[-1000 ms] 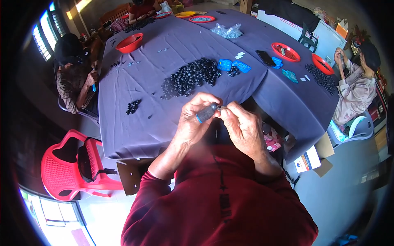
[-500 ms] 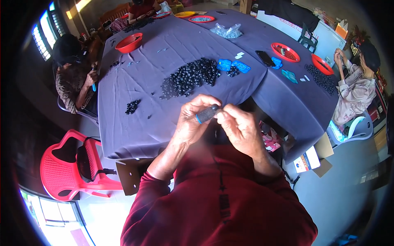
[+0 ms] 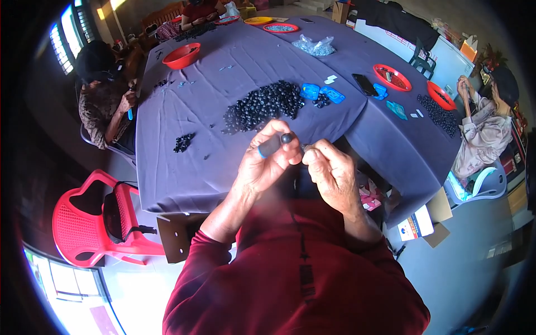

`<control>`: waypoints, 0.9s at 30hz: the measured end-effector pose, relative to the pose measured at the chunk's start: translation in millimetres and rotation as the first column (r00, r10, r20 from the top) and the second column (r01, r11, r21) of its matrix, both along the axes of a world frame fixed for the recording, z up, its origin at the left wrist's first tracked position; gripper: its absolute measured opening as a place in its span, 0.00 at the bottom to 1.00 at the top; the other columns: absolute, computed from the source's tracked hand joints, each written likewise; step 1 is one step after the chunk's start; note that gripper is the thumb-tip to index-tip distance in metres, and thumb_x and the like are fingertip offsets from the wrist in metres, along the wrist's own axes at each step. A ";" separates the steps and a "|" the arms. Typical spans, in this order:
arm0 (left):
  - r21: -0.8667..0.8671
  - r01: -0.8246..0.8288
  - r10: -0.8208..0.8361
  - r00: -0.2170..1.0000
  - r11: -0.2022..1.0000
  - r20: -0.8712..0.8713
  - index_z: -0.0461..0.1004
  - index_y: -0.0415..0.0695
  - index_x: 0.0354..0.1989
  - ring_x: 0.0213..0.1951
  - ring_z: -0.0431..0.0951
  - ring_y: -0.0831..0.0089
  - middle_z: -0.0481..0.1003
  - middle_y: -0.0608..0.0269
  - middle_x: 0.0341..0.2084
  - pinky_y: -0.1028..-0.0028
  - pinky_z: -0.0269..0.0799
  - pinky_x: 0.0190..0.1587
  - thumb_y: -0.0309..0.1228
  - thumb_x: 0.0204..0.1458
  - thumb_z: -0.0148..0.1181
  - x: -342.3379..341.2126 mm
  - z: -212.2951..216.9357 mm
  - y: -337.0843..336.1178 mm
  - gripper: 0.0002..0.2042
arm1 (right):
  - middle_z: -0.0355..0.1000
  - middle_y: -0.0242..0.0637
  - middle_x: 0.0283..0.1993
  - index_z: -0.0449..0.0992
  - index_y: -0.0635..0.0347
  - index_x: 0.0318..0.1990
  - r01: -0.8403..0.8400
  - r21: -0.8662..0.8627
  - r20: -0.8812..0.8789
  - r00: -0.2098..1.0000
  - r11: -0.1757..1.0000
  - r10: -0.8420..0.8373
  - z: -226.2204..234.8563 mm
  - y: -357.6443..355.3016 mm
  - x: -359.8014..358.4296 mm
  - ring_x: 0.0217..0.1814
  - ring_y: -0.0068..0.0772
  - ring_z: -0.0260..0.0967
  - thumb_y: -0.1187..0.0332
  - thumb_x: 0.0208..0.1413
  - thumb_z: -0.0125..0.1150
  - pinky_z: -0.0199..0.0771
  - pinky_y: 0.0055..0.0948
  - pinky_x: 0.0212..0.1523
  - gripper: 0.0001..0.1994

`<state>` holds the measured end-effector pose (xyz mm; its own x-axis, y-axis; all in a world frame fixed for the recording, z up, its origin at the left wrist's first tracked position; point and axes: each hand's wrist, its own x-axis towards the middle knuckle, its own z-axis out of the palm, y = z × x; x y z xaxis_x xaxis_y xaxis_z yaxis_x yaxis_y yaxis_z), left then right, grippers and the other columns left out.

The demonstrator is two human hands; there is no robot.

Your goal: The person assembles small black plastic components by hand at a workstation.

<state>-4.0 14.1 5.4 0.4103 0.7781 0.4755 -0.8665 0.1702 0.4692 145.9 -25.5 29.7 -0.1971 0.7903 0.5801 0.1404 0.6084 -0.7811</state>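
At the surface (image 3: 184, 178), a black bead (image 3: 287, 138) is pinched by the left hand (image 3: 261, 159): probably light, hard, best side-gripped. Right hand (image 3: 334, 167) fingertips are pressed together, contents unclear!

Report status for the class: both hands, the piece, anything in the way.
Left hand holding small, round, shiny black bead. Right hand pinched close beside it, contents too small to tell. Black bead pile beyond, not obstructing.
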 end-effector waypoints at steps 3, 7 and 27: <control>0.101 0.037 -0.037 0.999 0.994 0.001 0.64 0.39 0.38 0.28 0.65 0.75 0.66 0.63 0.24 0.74 0.61 0.32 0.36 0.44 0.60 -2.0 -1.6 3.0 0.17 | 0.58 0.25 0.16 0.67 0.63 0.28 0.013 0.001 0.028 1.000 1.000 -0.013 -1.6 -0.7 -0.7 0.17 0.12 0.52 0.64 0.57 0.47 0.53 0.16 0.17 0.12; 0.079 0.025 -0.022 0.999 0.997 -0.037 0.66 0.38 0.37 0.25 0.65 0.77 0.66 0.64 0.21 0.76 0.61 0.31 0.33 0.45 0.59 -1.3 -4.7 3.9 0.14 | 0.57 0.25 0.15 0.67 0.63 0.28 0.009 0.016 0.006 1.000 1.000 -0.009 -1.9 0.4 -2.1 0.17 0.12 0.51 0.65 0.57 0.47 0.53 0.17 0.17 0.12; 0.140 -0.166 0.194 0.955 0.976 -0.225 0.66 0.36 0.38 0.27 0.71 0.77 0.71 0.62 0.23 0.77 0.68 0.35 0.33 0.46 0.60 2.8 -5.2 -6.6 0.16 | 0.68 0.33 0.21 0.67 0.66 0.28 0.108 0.033 0.178 0.978 0.994 -0.112 1.8 -2.6 1.8 0.22 0.16 0.61 0.68 0.56 0.48 0.60 0.18 0.22 0.10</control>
